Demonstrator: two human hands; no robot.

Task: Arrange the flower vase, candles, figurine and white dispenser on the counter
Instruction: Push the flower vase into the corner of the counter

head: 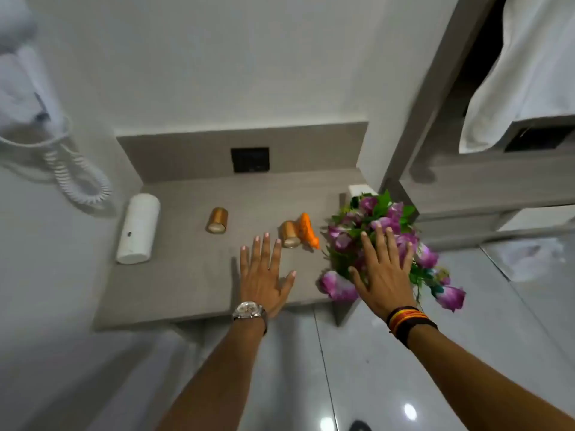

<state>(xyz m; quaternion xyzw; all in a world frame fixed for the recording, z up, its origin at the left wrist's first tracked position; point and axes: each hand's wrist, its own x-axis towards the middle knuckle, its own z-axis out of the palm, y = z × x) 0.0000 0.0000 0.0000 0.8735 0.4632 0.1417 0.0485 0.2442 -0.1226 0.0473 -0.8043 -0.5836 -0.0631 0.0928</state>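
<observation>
Taking the flower vase (pixel 381 241) as the landmark: it stands at the right end of the grey bench (pixel 193 284), its purple blooms spilling past the front edge, the vase body itself hidden under the flowers. Just left of it lies the orange figurine (pixel 308 231), touching a gold candle (pixel 290 234); a second gold candle (pixel 217 220) sits further left, and the white dispenser (pixel 138 228) stands farthest left, by the wall. The right hand (pixel 381 275) hovers over the blooms, its grip spread and holding nothing; the left hand (pixel 264 275) is likewise spread flat above the bench, left of the vase. The arranging seems barely begun, with the vase first; next, the right hand probably needs to reach beneath the flowers for the vase body.
</observation>
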